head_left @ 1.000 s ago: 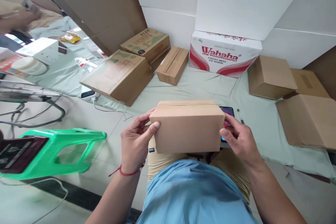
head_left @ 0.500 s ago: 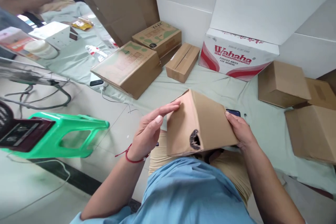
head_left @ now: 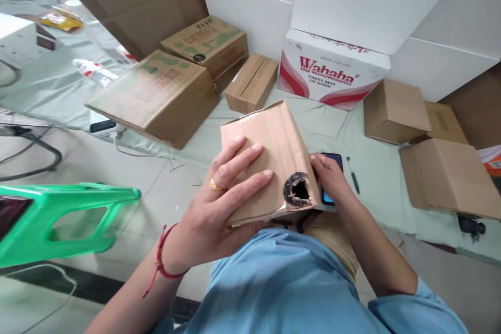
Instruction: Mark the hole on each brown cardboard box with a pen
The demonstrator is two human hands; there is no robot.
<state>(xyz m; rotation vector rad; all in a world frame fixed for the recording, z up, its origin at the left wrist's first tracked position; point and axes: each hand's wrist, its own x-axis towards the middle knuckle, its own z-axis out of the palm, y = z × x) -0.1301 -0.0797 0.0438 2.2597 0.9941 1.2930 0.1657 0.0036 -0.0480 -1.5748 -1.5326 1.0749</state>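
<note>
A brown cardboard box (head_left: 270, 133) is held up over my lap, its near face turned toward me. A ragged hole (head_left: 300, 189) with blackened edges pierces the lower right corner of that face. My left hand (head_left: 219, 203) lies over the box's left side, fingers spread on the face and thumb low by the bottom edge. My right hand (head_left: 329, 175) grips the right side; some of its fingers are hidden behind the box. Beyond that hand a phone (head_left: 327, 198) lies on the cloth, partly covered, with a pen (head_left: 353, 175) beside it.
On the cloth-covered surface (head_left: 376, 177) stand printed cartons (head_left: 156, 94), a small taped box (head_left: 252, 81), a white and red Wahaha carton (head_left: 332, 70) and plain boxes (head_left: 442, 172) at right. A green stool (head_left: 90, 193) is at left; a white cable (head_left: 136, 154) hangs nearby.
My left hand has gone from beside the box to lying on its face. The box has turned, showing more of the holed face. My view has shifted right.
</note>
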